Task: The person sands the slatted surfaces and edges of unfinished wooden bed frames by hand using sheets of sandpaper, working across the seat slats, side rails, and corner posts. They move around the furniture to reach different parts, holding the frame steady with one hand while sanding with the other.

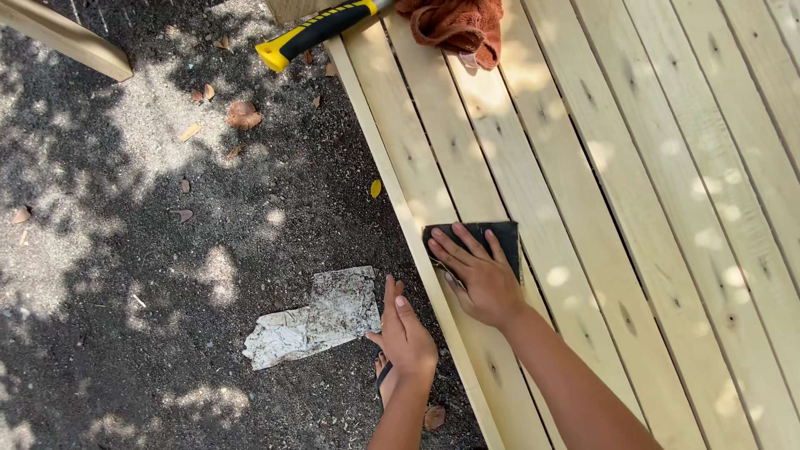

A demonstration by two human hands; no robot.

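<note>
- No packages, labels or signs are showing; the nearest thing to one is a crumpled, dirty white scrap of paper (312, 321) lying flat on the ground at about 7 o'clock from the frame's centre.
- The right hand (475, 279) is pressing flat, fingers spread and not clenched, on a dark rectangular sheet of sandpaper (500, 237), which is lying on the pale wooden slats (633, 217) just right of centre.
- The left hand (406, 333) is resting open, fingers together and grasping nothing, off the panel's edge at about 8 o'clock from the right hand; whether it is touching the edge rail (392, 179) cannot be told.
- The slats are running in parallel from 11 o'clock toward 5 o'clock, smooth light timber with small dark knots and narrow gaps between them, dappled by sun.
- A hammer handle (312, 33), yellow and black rubbery grip, is sticking out past the panel's edge at 12 o'clock, just beside a rumpled rust-orange cloth (458, 25) sitting on the slats.
- Left of the edge rail, dark gritty soil (125, 250) with scattered dry leaves is spreading wide toward 9 o'clock.
- Another pale board (67, 37) is crossing the corner at 10 o'clock.
- Bare slat surface is extending from the sandpaper toward 3 o'clock.
</note>
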